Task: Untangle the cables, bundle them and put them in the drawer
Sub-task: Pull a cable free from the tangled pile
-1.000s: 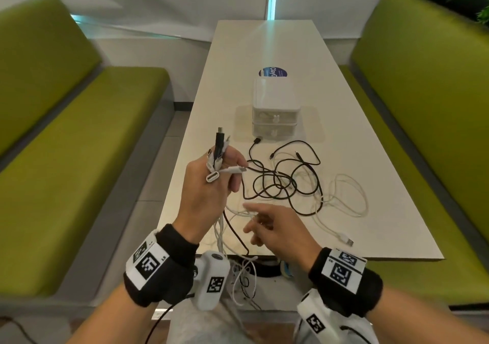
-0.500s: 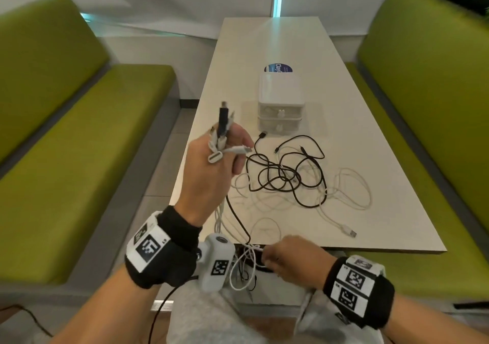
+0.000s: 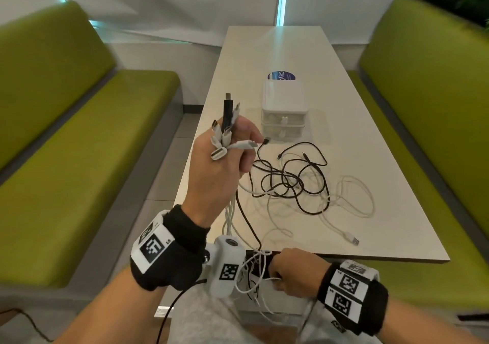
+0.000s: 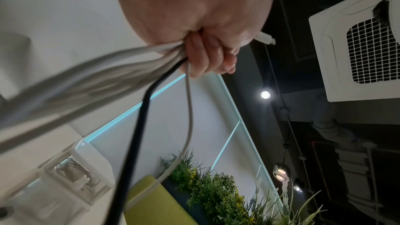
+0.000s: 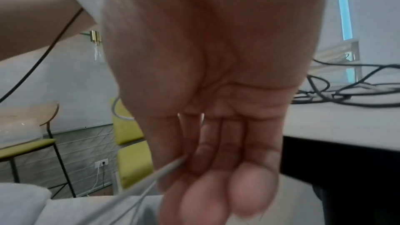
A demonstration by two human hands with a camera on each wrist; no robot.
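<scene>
My left hand (image 3: 225, 158) is raised over the table's near left corner and grips a bunch of cable ends (image 3: 226, 129), several white plugs and one black plug sticking up above the fist. In the left wrist view the left hand (image 4: 203, 52) clasps white cords and one black cord (image 4: 138, 136) that hang down. Black and white cables (image 3: 293, 182) lie tangled on the white table (image 3: 383, 211). My right hand (image 3: 293, 272) is below the table's front edge and pinches a thin white cable (image 5: 171, 168) from the hanging loops. The small white drawer unit (image 3: 284, 113) stands behind the tangle, drawers closed.
Green benches (image 3: 66, 158) flank the table on both sides. A blue round sticker (image 3: 281, 75) lies behind the drawer unit. A loose white USB plug (image 3: 352, 239) rests near the table's front right. Cable loops (image 3: 254, 277) dangle over the front edge above my lap.
My right hand dropped from above the table to below its front edge and took hold of a hanging white cable. My left hand rose slightly with the plug bunch.
</scene>
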